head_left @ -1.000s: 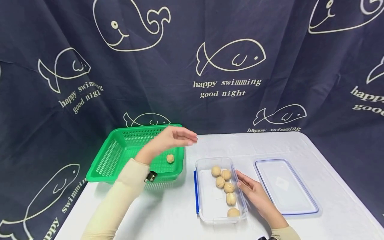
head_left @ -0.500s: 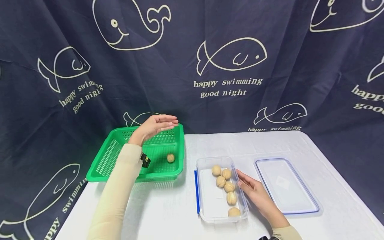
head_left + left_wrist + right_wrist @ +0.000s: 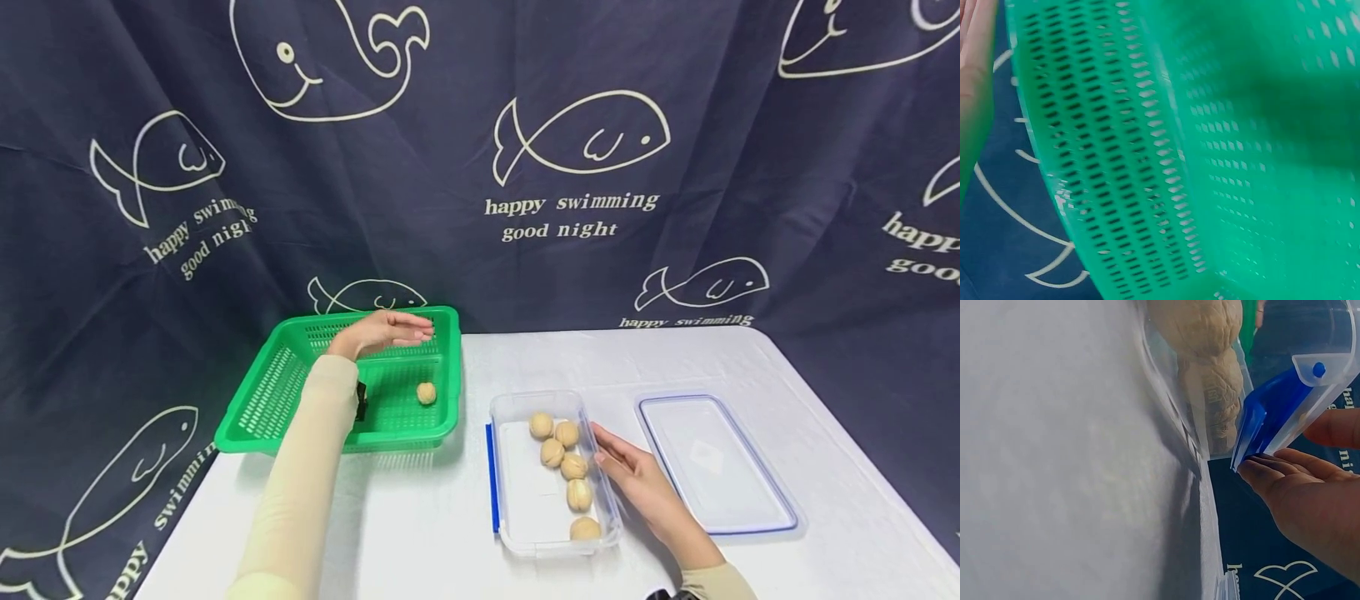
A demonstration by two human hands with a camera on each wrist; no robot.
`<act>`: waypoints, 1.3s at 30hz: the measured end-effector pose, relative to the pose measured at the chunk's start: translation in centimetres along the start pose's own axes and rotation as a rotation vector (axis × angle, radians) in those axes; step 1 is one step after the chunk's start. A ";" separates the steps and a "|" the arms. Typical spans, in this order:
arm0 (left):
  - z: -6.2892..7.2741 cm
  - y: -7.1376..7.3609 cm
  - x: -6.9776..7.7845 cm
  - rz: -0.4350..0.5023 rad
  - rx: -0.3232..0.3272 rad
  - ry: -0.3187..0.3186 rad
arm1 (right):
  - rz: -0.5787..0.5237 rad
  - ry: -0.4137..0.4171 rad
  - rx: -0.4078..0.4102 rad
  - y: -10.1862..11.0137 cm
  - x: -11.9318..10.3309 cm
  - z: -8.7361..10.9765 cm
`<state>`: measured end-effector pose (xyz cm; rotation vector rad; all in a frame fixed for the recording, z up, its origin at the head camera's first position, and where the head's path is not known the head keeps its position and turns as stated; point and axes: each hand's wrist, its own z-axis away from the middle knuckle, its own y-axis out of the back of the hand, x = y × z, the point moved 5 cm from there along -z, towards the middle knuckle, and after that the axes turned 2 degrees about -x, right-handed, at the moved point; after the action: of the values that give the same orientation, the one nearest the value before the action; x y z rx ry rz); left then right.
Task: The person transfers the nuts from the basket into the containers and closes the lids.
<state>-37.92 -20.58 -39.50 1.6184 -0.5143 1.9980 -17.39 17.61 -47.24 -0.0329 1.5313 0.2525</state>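
My left hand (image 3: 384,331) hovers over the far part of the green basket (image 3: 450,367), fingers extended and nothing visible in them. One walnut (image 3: 426,392) lies in the basket's right side. In the left wrist view, the slotted basket wall (image 3: 1110,156) fills most of the frame, with part of the hand at the left edge. My right hand (image 3: 637,483) rests against the right side of a clear plastic box (image 3: 525,517). Its fairly straight fingers touch the blue side latch (image 3: 1279,412) in the right wrist view. Several walnuts (image 3: 574,467) lie in the box.
A clear lid (image 3: 712,467) with a blue-edged seal lies flat to the right of the box. White cloth covers the table (image 3: 420,533). A dark blue curtain (image 3: 442,150) printed with fish hangs behind it.
My left hand has moved left from the basket's right rim, rising and then lowering over the basket's far part. The right hand, box and walnuts look unchanged.
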 end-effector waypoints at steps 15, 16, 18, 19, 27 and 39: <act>0.6 -0.5 -4.5 -0.211 -0.109 0.259 | 0.010 -0.002 -0.019 0.0 0.2 0.2; 0.6 -0.4 -4.7 -0.219 -0.109 0.269 | 0.008 -0.006 -0.020 0.0 0.3 0.2; 0.6 -0.5 -4.9 -0.235 -0.109 0.288 | 0.003 -0.009 -0.022 0.0 0.3 0.2; 0.6 -0.5 -5.0 -0.246 -0.108 0.293 | 0.002 -0.009 -0.024 0.0 0.3 0.2; 0.2 -0.9 -5.2 -0.291 -0.135 0.359 | 0.006 0.002 -0.025 -0.1 0.1 0.1; -0.3 -2.3 -5.6 -0.336 -0.169 0.435 | 0.006 0.020 -0.024 -0.1 0.2 0.2</act>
<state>-35.88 -19.45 -45.11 1.0443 -0.2200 1.9112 -17.15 17.55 -47.40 -0.0499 1.5488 0.2759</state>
